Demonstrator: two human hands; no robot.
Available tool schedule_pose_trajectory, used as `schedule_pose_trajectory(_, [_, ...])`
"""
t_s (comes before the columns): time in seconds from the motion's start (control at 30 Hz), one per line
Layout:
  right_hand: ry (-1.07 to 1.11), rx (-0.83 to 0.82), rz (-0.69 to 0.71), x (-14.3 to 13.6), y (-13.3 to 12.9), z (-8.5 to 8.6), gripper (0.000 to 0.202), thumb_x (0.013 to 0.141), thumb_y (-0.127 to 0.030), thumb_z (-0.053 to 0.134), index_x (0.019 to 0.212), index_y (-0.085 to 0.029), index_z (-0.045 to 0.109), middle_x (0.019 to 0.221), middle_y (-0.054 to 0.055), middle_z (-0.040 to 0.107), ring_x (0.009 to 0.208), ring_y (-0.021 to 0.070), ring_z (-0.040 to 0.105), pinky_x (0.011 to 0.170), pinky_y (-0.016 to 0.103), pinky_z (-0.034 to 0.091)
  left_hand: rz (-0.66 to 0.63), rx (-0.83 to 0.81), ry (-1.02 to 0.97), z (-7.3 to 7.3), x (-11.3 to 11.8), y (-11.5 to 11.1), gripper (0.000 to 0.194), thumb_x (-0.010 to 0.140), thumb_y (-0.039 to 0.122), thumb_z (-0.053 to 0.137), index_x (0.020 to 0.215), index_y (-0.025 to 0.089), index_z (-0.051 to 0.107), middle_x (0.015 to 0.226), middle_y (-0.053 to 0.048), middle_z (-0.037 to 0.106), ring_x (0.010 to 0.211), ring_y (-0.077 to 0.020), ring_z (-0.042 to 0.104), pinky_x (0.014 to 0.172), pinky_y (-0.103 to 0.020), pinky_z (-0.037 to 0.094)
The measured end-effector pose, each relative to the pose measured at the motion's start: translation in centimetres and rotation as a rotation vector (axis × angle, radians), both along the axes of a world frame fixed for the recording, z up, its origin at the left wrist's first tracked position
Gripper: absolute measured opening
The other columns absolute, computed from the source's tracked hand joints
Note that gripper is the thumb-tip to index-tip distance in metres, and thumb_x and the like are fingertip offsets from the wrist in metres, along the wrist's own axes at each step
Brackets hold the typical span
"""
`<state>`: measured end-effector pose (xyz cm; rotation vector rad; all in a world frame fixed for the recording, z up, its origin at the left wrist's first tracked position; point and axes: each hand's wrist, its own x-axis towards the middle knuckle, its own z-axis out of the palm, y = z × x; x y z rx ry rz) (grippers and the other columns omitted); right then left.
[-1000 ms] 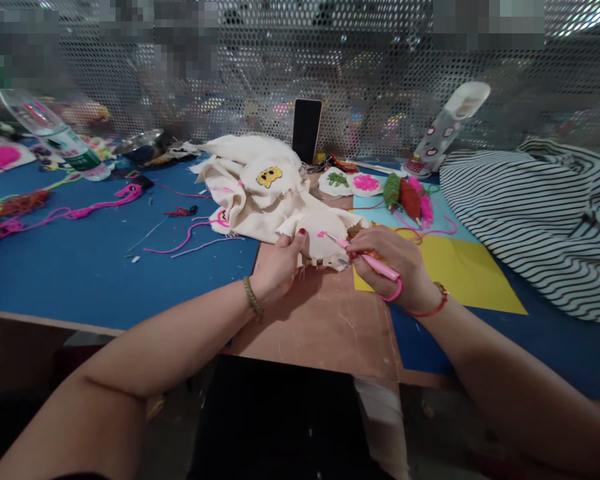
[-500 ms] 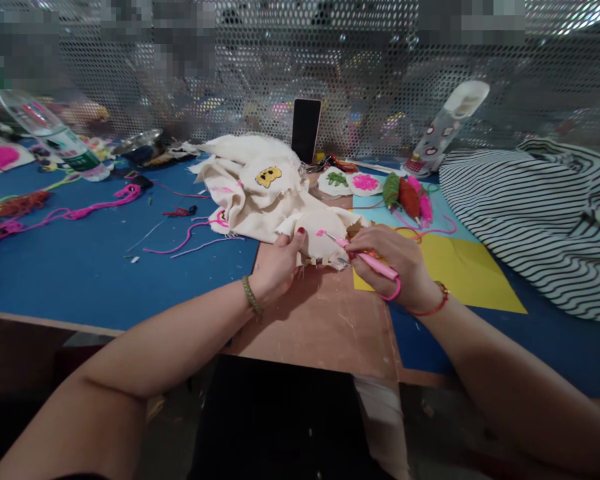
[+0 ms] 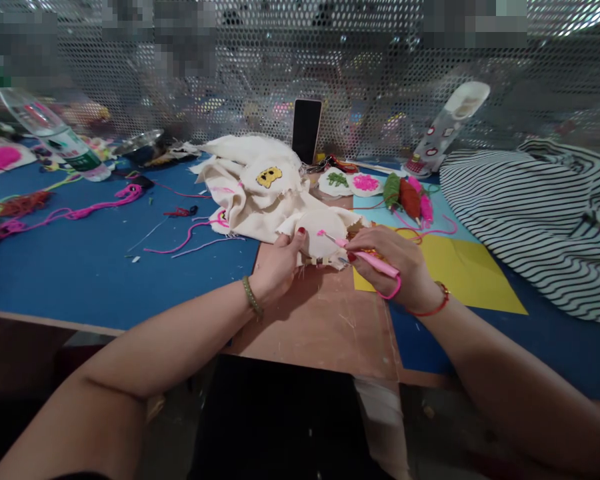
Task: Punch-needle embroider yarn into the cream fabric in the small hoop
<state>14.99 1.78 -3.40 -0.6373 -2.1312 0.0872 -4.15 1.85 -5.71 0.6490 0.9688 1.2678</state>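
My left hand [image 3: 280,265] grips the near-left edge of a round hooped piece of white fabric [image 3: 313,230], thumb on top and the other fingers hidden beneath. Closed around a pink punch needle [image 3: 375,262], my right hand [image 3: 393,263] holds its tip at a small pink patch of yarn [image 3: 321,233] on the hooped cloth. A loop of pink yarn hangs from the tool's back end. The rest of the white cloth [image 3: 250,213] lies bunched behind, with a yellow embroidered shape [image 3: 269,177] on it.
A phone [image 3: 307,130] stands upright at the back. Yarn bundles [image 3: 409,198] lie on coloured sheets [image 3: 473,273] at the right, beside a striped cloth [image 3: 535,220]. A bottle [image 3: 67,143] leans at the left, near pink yarn [image 3: 83,212]. A clear holder [image 3: 443,130] stands back right.
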Motion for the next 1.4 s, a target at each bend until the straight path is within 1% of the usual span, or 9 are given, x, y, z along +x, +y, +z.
schedule_pose_trajectory(0.23, [0.02, -0.026, 0.001, 0.1, 0.1, -0.2, 0.013, 0.086, -0.02, 0.062, 0.097, -0.025, 0.067, 0.087, 0.006, 0.073, 0.085, 0.0211, 0.069, 0.077, 0.039, 0.056, 0.016, 0.033, 0.02, -0.6, 0.0, 0.3, 0.01, 0.091, 0.024, 0.057, 0.099, 0.019, 0.06, 0.122, -0.011, 0.065, 0.116, -0.0253, 0.061, 0.103, -0.046, 0.049])
schedule_pose_trajectory(0.5, [0.028, -0.008, 0.003, 0.1, 0.2, -0.4, 0.012, 0.086, -0.019, 0.063, 0.096, -0.023, 0.068, 0.087, 0.007, 0.072, 0.084, 0.0215, 0.069, 0.076, 0.039, 0.056, 0.029, 0.068, 0.027, -0.7, 0.1, 0.4, 0.007, 0.09, 0.024, 0.058, 0.095, 0.019, 0.059, 0.116, -0.01, 0.066, 0.106, -0.022, 0.063, 0.099, -0.042, 0.051])
schedule_pose_trajectory(0.6, [0.028, -0.015, -0.003, 0.1, 0.3, -0.3, 0.011, 0.086, -0.02, 0.062, 0.095, -0.023, 0.067, 0.087, 0.007, 0.072, 0.084, 0.0215, 0.069, 0.076, 0.039, 0.056, 0.03, 0.072, 0.072, -0.7, 0.0, 0.2, 0.011, 0.088, 0.024, 0.062, 0.097, 0.018, 0.06, 0.113, -0.01, 0.066, 0.106, -0.0214, 0.062, 0.098, -0.039, 0.05])
schedule_pose_trajectory(0.77, [0.029, -0.056, -0.041, 0.0, 0.2, -0.6, 0.008, 0.089, -0.023, 0.059, 0.092, -0.022, 0.066, 0.084, 0.007, 0.072, 0.079, 0.0206, 0.069, 0.073, 0.038, 0.057, -0.033, 0.042, 0.183, -0.8, -0.1, -0.1, 0.019, 0.086, 0.032, 0.065, 0.096, 0.016, 0.06, 0.101, -0.009, 0.067, 0.099, -0.0224, 0.063, 0.091, -0.04, 0.051])
schedule_pose_trajectory(0.9, [0.044, -0.129, -0.075, -0.2, 0.3, -1.3, 0.01, 0.09, -0.025, 0.058, 0.093, -0.022, 0.066, 0.083, 0.006, 0.072, 0.077, 0.0205, 0.07, 0.068, 0.034, 0.057, -0.031, 0.077, 0.266, -0.9, -0.1, -0.2, 0.015, 0.089, 0.03, 0.062, 0.096, 0.017, 0.061, 0.101, -0.009, 0.067, 0.1, -0.0217, 0.062, 0.094, -0.039, 0.049])
schedule_pose_trajectory(1.0, [0.046, -0.156, -0.076, -0.4, 0.4, -1.8, 0.01, 0.09, -0.026, 0.058, 0.094, -0.021, 0.066, 0.085, 0.006, 0.073, 0.079, 0.0201, 0.072, 0.069, 0.033, 0.058, -0.042, 0.056, 0.281, -0.7, 0.1, -0.3, 0.01, 0.09, 0.026, 0.061, 0.091, 0.016, 0.06, 0.094, -0.009, 0.067, 0.094, -0.021, 0.063, 0.091, -0.039, 0.05])
schedule_pose_trajectory(1.13, [0.026, -0.196, -0.061, -0.4, 0.4, -1.9, 0.012, 0.09, -0.026, 0.058, 0.097, -0.019, 0.066, 0.089, 0.007, 0.075, 0.08, 0.02, 0.073, 0.069, 0.032, 0.058, -0.109, 0.015, 0.176, -0.3, 0.5, -0.5, 0.007, 0.093, 0.023, 0.056, 0.096, 0.017, 0.058, 0.097, -0.009, 0.067, 0.087, -0.0194, 0.065, 0.082, -0.041, 0.057])
schedule_pose_trajectory(1.2, [0.063, -0.199, -0.053, -0.4, 0.3, -1.7, 0.012, 0.09, -0.026, 0.058, 0.097, -0.02, 0.066, 0.089, 0.007, 0.075, 0.081, 0.0197, 0.073, 0.068, 0.031, 0.058, -0.088, -0.003, 0.076, -0.1, 0.6, -0.5, 0.009, 0.094, 0.023, 0.053, 0.101, 0.019, 0.056, 0.104, -0.009, 0.067, 0.09, -0.0202, 0.065, 0.08, -0.043, 0.06])
schedule_pose_trajectory(1.4, [0.134, -0.16, -0.026, 0.0, 0.0, -1.3, 0.008, 0.089, -0.023, 0.061, 0.094, -0.02, 0.066, 0.089, 0.007, 0.074, 0.085, 0.0198, 0.072, 0.074, 0.032, 0.058, -0.035, 0.026, 0.027, -0.2, 0.3, -0.2, 0.012, 0.09, 0.022, 0.06, 0.101, 0.019, 0.057, 0.116, -0.011, 0.063, 0.106, -0.0251, 0.061, 0.087, -0.048, 0.059])
